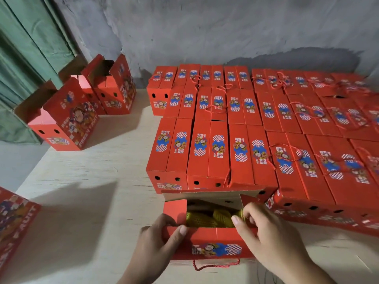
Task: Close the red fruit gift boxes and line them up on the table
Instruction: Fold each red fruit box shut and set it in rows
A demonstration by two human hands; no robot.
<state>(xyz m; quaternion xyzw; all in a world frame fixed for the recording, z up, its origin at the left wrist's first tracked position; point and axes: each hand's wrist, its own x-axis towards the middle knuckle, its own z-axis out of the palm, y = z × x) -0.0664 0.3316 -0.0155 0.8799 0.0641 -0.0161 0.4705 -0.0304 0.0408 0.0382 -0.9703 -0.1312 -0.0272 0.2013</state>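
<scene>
An open red gift box (pixel 213 240) sits at the near edge of the pale wooden bench (pixel 86 181), directly in front of the block of closed boxes (pixel 256 130), which serves as the landmark here. The open box touches or nearly touches the front row of that block. Its near long flap hangs toward the person, showing a printed label and a red cord handle (pixel 215 264) looped below it. Inside lie yellow fruits in foam netting (pixel 213 218).

The left hand (pixel 158 247) grips the left corner of the open box, thumb over the near flap, fingers curled behind the short end flap (pixel 175 211), which stands upright. The right hand (pixel 268 236) grasps the right end of the box, thumb on the near rim and fingers curled over into the opening at the right end flap.

The closed boxes stand packed side by side in rows that run back to the grey wall (pixel 205 27), several with red cords lying loose on top. Left of the block, well apart from it, three unclosed boxes (pixel 82 103) stand upright near a green curtain (pixel 24 58), flaps raised. Nearer and far left of the block, a corner of another red box (pixel 14 222) enters the view.
</scene>
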